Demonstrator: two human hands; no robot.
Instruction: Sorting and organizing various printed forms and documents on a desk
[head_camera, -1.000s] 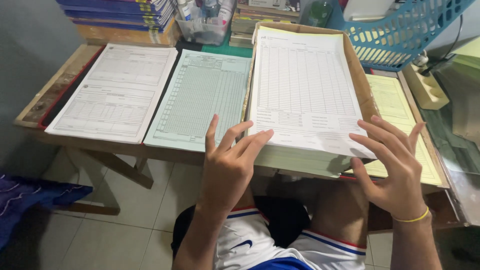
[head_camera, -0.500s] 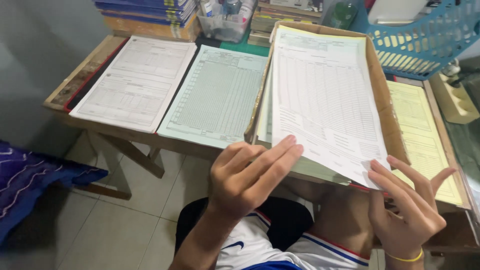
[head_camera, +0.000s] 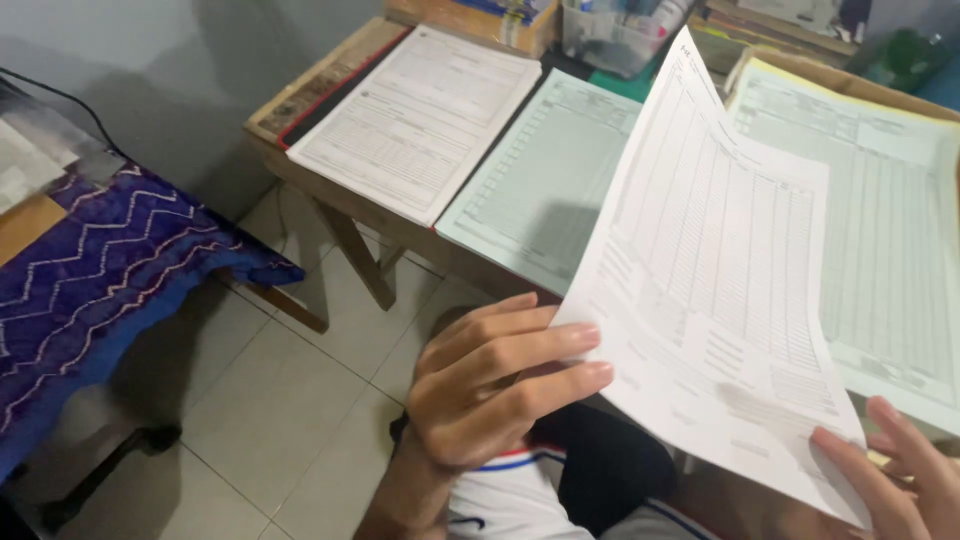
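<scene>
Fingers of the left hand (head_camera: 490, 385) curl along the lower left edge of a white printed form sheet (head_camera: 715, 300), grasping it from beneath, while the right hand (head_camera: 895, 470), half cut off at the lower right corner of the frame, pinches the sheet's bottom right corner between thumb and fingers. Half a second ago this sheet had only its near edge raised off the stack; now it is wholly off and stands tilted up in the centre right of the frame, its top corner reaching the upper edge. That uncovers the next sheet, a pale green form with a yellow one showing behind its top edge, on the stack (head_camera: 880, 240) at the right. The view has also swung left and down, so a blue patterned cloth (head_camera: 100, 270) now fills the left side and the tiled floor (head_camera: 270, 420) shows below. On the wooden worktop (head_camera: 300, 95) at upper centre, a white form pile (head_camera: 420, 115) and a green gridded form pile (head_camera: 545, 180) lie side by side, flat and untouched. So one sheet is separated from the stack, held in both hands above the person's lap and apart from the piles
</scene>
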